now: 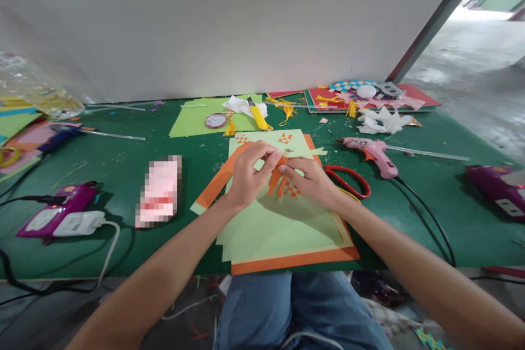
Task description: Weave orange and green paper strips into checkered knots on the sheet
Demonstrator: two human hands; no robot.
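Observation:
Both hands meet over a stack of pale green sheets (262,235) with an orange sheet (295,263) showing underneath. Thumb and fingers of my left hand (255,172) pinch the top of some orange paper strips (275,179). My right hand (308,178) has its fingers closed on the same strips from the other side. A thin pale green strip (318,152) sticks out above my right fingers. Woven orange-and-white checkered pieces (286,138) lie on the sheets. Left of my left hand, a wide orange strip (217,183) lies slanted.
Red-handled scissors (348,181) and a pink glue gun (375,154) lie right. A yellow cutter (259,115), tissue and tassels are behind. Purple power strips stand at left (61,210) and right (498,191), with cables. A blue glue gun (59,139) is far left.

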